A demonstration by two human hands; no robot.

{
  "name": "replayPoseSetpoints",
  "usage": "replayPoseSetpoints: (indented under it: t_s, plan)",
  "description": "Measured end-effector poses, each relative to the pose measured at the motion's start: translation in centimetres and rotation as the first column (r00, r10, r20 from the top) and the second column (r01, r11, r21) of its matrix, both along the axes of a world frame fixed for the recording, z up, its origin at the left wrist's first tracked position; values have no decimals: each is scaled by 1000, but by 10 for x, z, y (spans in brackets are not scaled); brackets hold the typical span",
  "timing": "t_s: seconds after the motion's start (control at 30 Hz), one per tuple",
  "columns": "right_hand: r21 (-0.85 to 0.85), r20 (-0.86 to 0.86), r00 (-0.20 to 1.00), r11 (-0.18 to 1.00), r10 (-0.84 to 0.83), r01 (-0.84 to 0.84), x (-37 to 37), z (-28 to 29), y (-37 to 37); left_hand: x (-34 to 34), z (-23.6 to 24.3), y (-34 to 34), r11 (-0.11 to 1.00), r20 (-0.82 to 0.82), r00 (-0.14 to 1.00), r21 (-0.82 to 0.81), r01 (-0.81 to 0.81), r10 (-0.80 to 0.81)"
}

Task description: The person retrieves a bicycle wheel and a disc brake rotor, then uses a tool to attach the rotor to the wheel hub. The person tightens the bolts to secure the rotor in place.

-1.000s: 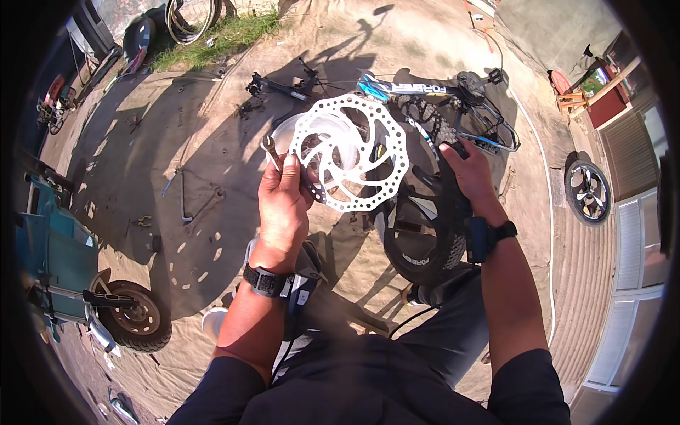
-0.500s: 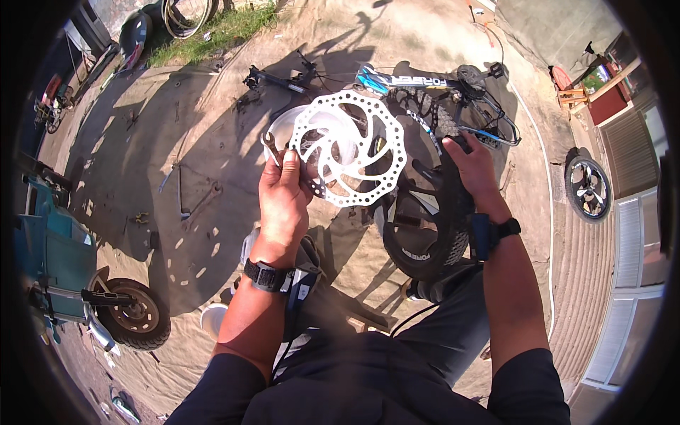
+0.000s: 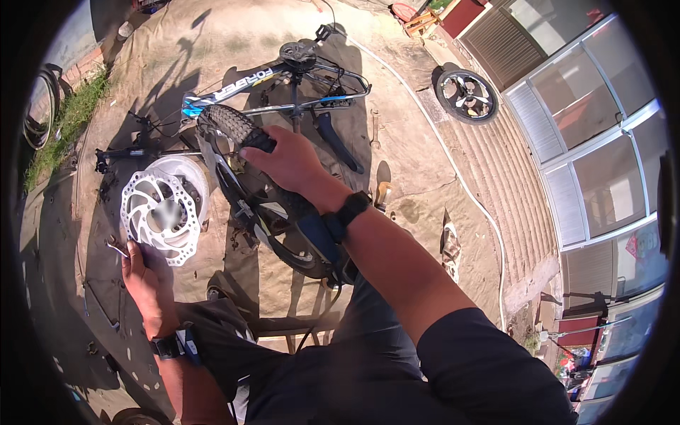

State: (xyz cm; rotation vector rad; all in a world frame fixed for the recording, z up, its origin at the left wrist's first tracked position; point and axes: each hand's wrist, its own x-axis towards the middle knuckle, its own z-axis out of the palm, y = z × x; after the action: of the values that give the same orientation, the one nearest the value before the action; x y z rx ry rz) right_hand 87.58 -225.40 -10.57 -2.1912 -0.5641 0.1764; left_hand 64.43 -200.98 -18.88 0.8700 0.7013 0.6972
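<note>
Though near wheel (image 3: 294, 205), disc edge (image 3: 190, 232) apart

Rotor (image 3: 157, 216) silv, dotted w/ holes; bike frame (image 3: 244, 85) blk, wht & blue; tyre (image 3: 230, 124) blk, knobby

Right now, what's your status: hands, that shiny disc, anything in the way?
Left hand holding disc and wrench. Right hand gripping tyre. Disc sunlit, apart from tyre. Bike frame lying just beyond, possibly in the way.
</note>
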Motion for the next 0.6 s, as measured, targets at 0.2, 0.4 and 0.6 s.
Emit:
replayPoseSetpoints:
  t_s: [0.2, 0.4, 0.6]
  plan:
    - [6, 46, 999, 1000, -17, 17, -4, -6, -11, 5, 12, -16, 978, -107, 987, 157, 138, -122]
    - [19, -9, 1000, 999, 25, -25, -10, 0, -5, 6, 19, -11, 996, -154, 986, 44, 74, -66]
    - [-44, -6, 997, 996, 83, -83, -11, 6, -6, 2, -18, 11, 968, -206, 976, 220, 120, -74]
